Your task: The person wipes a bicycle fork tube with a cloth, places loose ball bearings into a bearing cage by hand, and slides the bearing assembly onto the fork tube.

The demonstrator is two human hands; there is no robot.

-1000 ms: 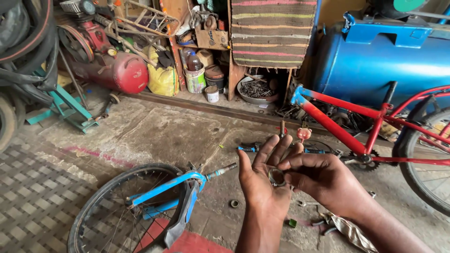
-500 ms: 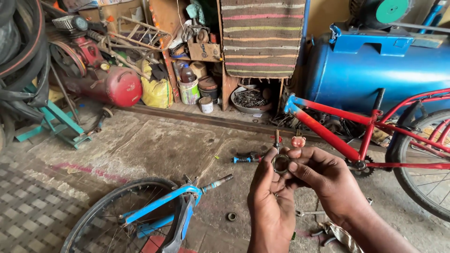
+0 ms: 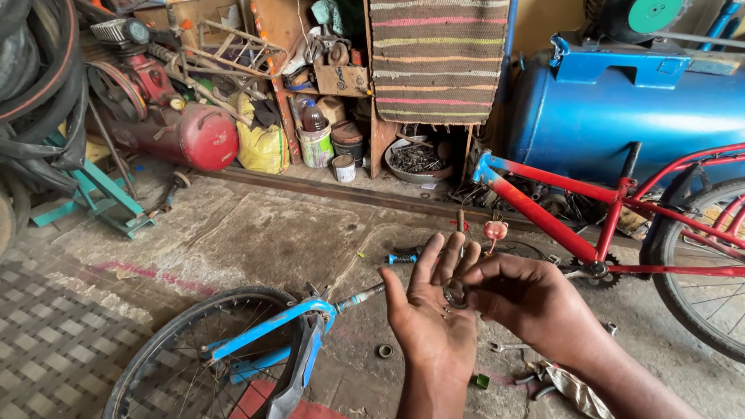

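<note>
— Metal, dark and round: see the little ring [image 3: 455, 293]? It looks like a small bearing ring with a hole in the middle, a bit greasy.

— Where is it?

— Low in the middle of the frame, over the open left hand [image 3: 431, 314]. That hand is flat, palm up, fingers spread, not closed on anything. The right hand [image 3: 528, 302] pinches the ring with its fingertips [image 3: 469, 289], just at the left palm.

— What else is there?

— A blue bike wheel and fork [image 3: 256, 349] lie at the lower left. A red bike frame [image 3: 590, 225] stands at the right, with a big blue tank [image 3: 628, 109] behind it.

— Did anything change from before?

— Yes. Half a second ago both hands were higher and closer to the red frame. Now they sit a bit lower, and the left fingers spread wider. The ring has stayed between the same fingertips.
</note>
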